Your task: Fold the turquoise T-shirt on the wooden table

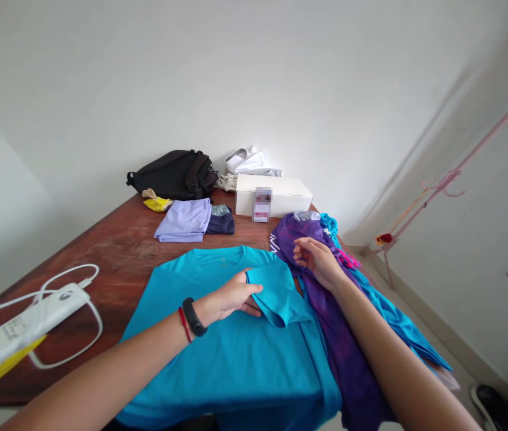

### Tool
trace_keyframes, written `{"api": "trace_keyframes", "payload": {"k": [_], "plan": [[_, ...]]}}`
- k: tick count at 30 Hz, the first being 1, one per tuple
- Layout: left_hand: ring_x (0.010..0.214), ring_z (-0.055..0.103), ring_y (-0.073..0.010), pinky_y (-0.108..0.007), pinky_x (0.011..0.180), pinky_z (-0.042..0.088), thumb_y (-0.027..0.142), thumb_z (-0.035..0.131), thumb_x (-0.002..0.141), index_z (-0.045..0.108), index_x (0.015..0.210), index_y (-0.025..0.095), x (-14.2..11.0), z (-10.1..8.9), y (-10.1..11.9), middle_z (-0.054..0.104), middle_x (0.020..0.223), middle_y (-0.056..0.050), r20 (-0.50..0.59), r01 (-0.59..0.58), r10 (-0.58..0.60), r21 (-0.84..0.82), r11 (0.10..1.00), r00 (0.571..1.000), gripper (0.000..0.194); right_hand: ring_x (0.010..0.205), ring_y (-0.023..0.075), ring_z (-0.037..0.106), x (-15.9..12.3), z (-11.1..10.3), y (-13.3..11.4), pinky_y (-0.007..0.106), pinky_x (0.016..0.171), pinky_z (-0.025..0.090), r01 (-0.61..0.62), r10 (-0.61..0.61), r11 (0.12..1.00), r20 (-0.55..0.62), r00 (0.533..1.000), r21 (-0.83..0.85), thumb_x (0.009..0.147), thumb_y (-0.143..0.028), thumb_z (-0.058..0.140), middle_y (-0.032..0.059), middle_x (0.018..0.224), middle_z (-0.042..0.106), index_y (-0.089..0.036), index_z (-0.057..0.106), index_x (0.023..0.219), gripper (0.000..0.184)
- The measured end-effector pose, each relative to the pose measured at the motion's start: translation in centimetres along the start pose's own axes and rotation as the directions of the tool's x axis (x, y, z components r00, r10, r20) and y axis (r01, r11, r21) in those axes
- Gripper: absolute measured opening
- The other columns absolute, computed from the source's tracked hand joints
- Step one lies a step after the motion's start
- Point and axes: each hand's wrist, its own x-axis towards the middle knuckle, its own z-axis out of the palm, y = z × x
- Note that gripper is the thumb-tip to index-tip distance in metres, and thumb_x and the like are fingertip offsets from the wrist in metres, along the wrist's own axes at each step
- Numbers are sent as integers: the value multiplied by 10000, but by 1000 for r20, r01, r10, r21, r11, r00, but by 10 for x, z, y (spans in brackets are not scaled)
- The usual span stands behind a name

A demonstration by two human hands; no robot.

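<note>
A turquoise T-shirt (218, 371) lies spread over the front of the wooden table, its neckline toward the back and its lower edge hanging at the front. My left hand (238, 294), with a black band on the wrist, pinches the edge of its right sleeve, which is folded inward over the body. My right hand (319, 262) hovers to the right above a purple garment (296, 236), fingers loosely curled and apart, holding nothing that I can see. The purple garment lies along the shirt's right side, with more blue clothing (389, 311) beyond it.
Folded lavender cloth (184, 218) and dark folded cloth (221, 224) lie behind the shirt. A black backpack (173, 173) and a white box (281, 194) stand at the back. A white power strip (24, 326) with cables lies left. A pink rack (451, 173) leans at right.
</note>
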Motion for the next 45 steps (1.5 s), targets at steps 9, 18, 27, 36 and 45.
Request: {"api": "trace_keyframes", "payload": {"k": [9,18,27,36,45], "plan": [[721,724,-226,-366,662,601,345,595,925,344,1468,252,2,-14,-2,696,810,-34,-33,-22,22,11,1000,999,605,594,122,583,3,-6,25,242,555,489,26,5,958,107,994,-286,814,-540,704,2,716,624,-176,637,890,378],[1065,680,-290,-429,931,538,398,639,879,402,1511,289,-6,-30,3,714,1152,-79,200,-327,267,394,859,943,684,815,189,617,6,-5,38,343,771,503,379,-256,592,280,925,-711,888,-404,618,77,1035,673,-188,700,1103,316],[953,597,-203,-326,839,488,390,622,911,547,1397,271,-12,-31,5,593,1347,-59,249,-500,434,380,778,866,506,668,156,529,-7,5,26,267,613,407,341,-164,679,318,934,-650,908,-533,607,0,733,597,-189,648,890,347],[715,539,-162,-278,636,449,399,600,931,307,1528,277,-14,-4,14,613,928,-33,218,-543,498,392,743,839,677,611,157,565,-52,39,-27,256,527,446,210,145,798,519,843,-564,896,-721,491,19,684,592,-192,552,727,558],[919,647,-253,-382,838,507,248,669,845,207,1573,193,22,48,47,658,1036,-94,295,-700,639,385,601,711,864,592,168,576,-64,31,-47,264,465,471,38,63,749,129,990,-661,846,-693,584,10,705,580,-196,580,850,497]]}}
